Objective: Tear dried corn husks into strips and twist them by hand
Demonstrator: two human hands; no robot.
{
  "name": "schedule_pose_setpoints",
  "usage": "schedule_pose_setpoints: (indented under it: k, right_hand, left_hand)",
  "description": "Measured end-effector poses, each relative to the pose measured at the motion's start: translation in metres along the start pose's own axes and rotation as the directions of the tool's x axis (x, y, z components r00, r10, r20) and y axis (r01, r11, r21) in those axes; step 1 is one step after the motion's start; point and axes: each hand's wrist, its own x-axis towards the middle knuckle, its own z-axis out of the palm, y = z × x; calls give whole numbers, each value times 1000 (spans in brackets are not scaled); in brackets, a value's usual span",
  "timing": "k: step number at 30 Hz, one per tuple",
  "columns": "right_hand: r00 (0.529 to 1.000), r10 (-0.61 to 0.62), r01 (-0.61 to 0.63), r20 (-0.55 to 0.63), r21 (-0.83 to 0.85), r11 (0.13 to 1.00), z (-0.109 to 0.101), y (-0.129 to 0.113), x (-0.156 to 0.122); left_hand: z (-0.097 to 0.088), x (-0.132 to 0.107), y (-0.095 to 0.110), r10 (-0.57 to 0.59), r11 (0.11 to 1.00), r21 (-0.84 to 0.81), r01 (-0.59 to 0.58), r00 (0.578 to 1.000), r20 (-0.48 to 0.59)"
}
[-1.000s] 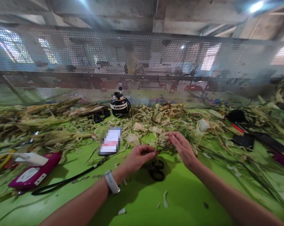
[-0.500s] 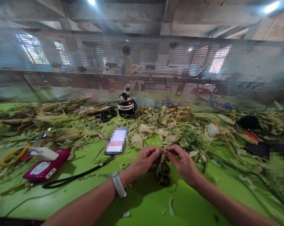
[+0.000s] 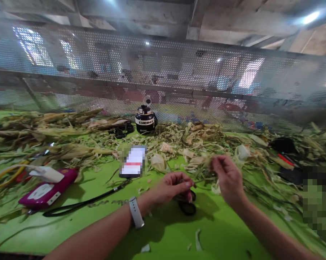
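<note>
Husk [image 3: 207, 163] sits pinched in right hand [image 3: 229, 177], beyond left hand [image 3: 173, 186], whose grip is unclear.

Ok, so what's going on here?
A person sits or stands at a green table strewn with dry, husk-like strips. The left hand is above the dark-handled scissors, thumb and fingers close together. The right hand, apart from it, has its fingertips by the pale strips; blur hides what either hand grips. A lit phone lies nearby, and a dark bottle stands farther back.
</note>
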Motion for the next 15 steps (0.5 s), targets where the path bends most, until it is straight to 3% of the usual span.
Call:
schedule_pose_setpoints:
  k: [2,3,5,6,7,8,9,10,11,12,14,15]
  right_hand:
    - [986,103,-82,-130,158,984,-8,-7,14]
    - [980,165,-141,-114,195,971,-11,-10,19]
    - [942,314,-328,119,128,936,-11,-17,23]
    - [869,388,-416,307,28,909,-9,-20,23]
    - [742,449,-469,497,-94,878,-5,-23,23]
    - [583,487,-479,650,-209,852,0,-26,25]
    - [436,498,-458,750,-291,840,5,-29,29]
    - [343,493,-426,799,-336,840,12,-31,36]
    - [327,483,-402,812,-343,849,18,-34,46]
    - [394,479,-392,784,-328,860,24,-36,58]
    - [670,420,-420,612,-155,894,33,-42,88]
    - [786,380,-413,488,-44,910,35,-45,103]
  left_hand:
    - [-2,0,0,-38,999,37,36,997,65]
    - [-3,0,0,-71,996,55,65,991,115]
    - [-3,-3,0,-141,988,85,126,970,200]
    - [-3,-4,0,-167,984,97,149,960,226]
    - [-2,-6,0,-183,981,110,161,954,236]
    - [-1,-7,1,-191,979,121,165,952,239]
    - [-1,-8,2,-191,978,129,164,953,234]
    - [0,-9,2,-190,978,130,164,955,227]
    - [0,-9,2,-195,978,124,170,955,224]
    - [0,-9,2,-203,977,115,181,954,221]
    - [-1,-7,0,-224,973,98,207,951,214]
    - [-2,-7,-2,-231,972,92,216,950,211]
